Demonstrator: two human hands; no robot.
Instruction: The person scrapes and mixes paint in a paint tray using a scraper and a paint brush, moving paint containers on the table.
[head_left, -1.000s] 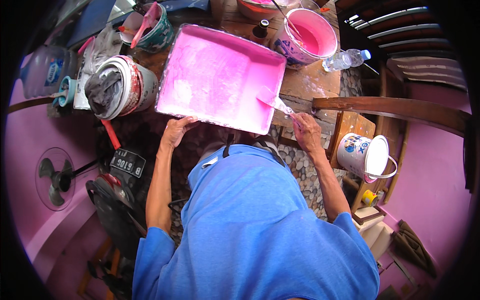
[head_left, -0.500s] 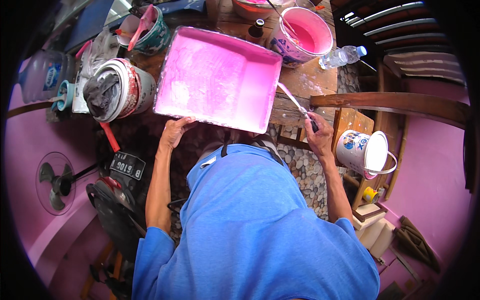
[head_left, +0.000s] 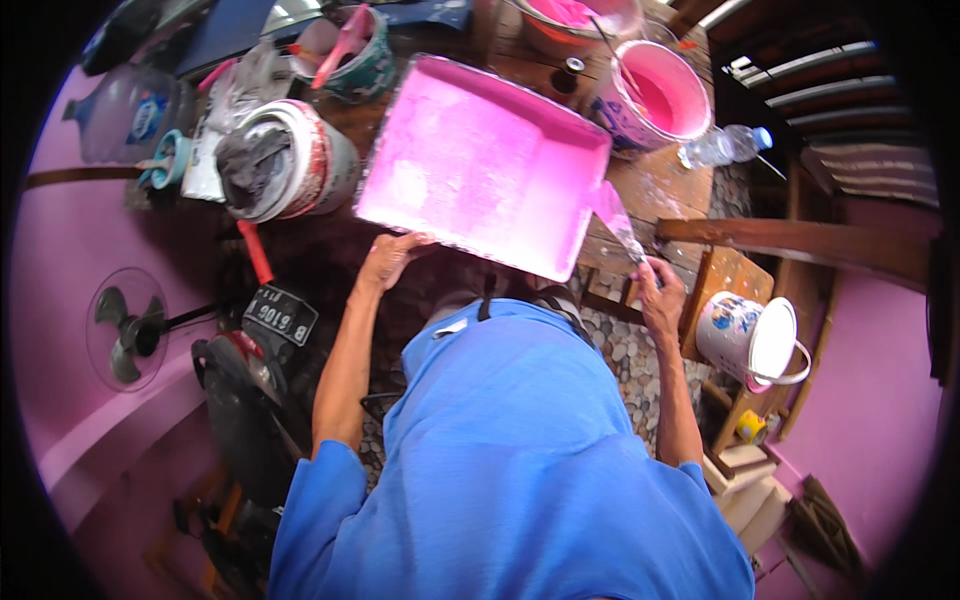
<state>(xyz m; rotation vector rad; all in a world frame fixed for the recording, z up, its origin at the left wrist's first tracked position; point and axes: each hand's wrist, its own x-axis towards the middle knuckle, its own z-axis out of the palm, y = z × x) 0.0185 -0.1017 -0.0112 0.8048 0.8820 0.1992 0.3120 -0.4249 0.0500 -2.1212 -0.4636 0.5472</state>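
A paint tray [head_left: 470, 150], coated inside with wet pink paint, is tilted in front of me above the wooden table. My left hand [head_left: 393, 258] grips its near edge, thumb over the rim and fingers out of sight underneath. In my right hand [head_left: 660, 288] is the handle of a putty knife [head_left: 616, 218]. Pink paint covers the knife's blade, which reaches the tray's right edge; I cannot tell whether it touches.
On the table [head_left: 655, 190] stand a pink-paint bucket [head_left: 652, 95], a dark bottle [head_left: 568, 76] and a lying water bottle [head_left: 725, 147]. A rag-topped bucket [head_left: 330, 165] is at left, a white pail [head_left: 735, 330] at right. A fan [head_left: 128, 325] and a motorcycle [head_left: 240, 400] sit lower left.
The whole view has shifted, so most things appear farther right. The putty knife has turned from edge-on to show its broad painted blade. Both hands keep their hold.
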